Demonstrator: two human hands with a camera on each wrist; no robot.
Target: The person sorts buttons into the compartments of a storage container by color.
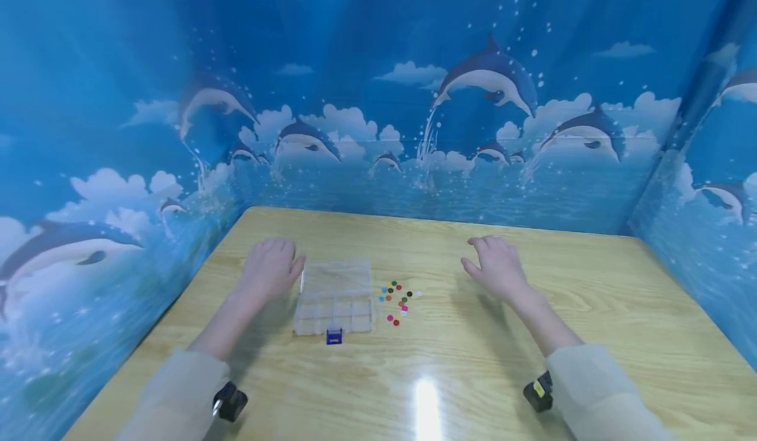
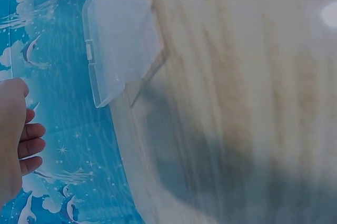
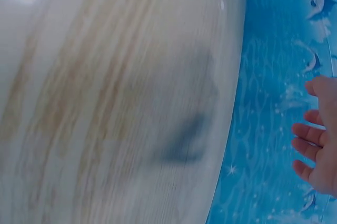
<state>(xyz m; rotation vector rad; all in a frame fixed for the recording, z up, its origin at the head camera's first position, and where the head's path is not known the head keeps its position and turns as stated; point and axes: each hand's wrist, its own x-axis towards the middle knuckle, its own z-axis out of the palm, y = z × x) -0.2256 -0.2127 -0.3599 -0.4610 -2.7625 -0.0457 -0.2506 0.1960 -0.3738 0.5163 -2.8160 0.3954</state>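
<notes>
Left hand point(image 1: 269, 270) and right hand point(image 1: 499, 268) relaxed, empty. Discs point(image 1: 401, 303) loose at the box's point(image 1: 334, 307) three o'clock; a trailing sleeve point(image 1: 597, 388) could scatter them.

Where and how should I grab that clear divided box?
Probably pinch the clear box by its straight left wall, coming from the left: the left hand is nearby, the lid lies open behind, and loose discs lie to the right.
</notes>
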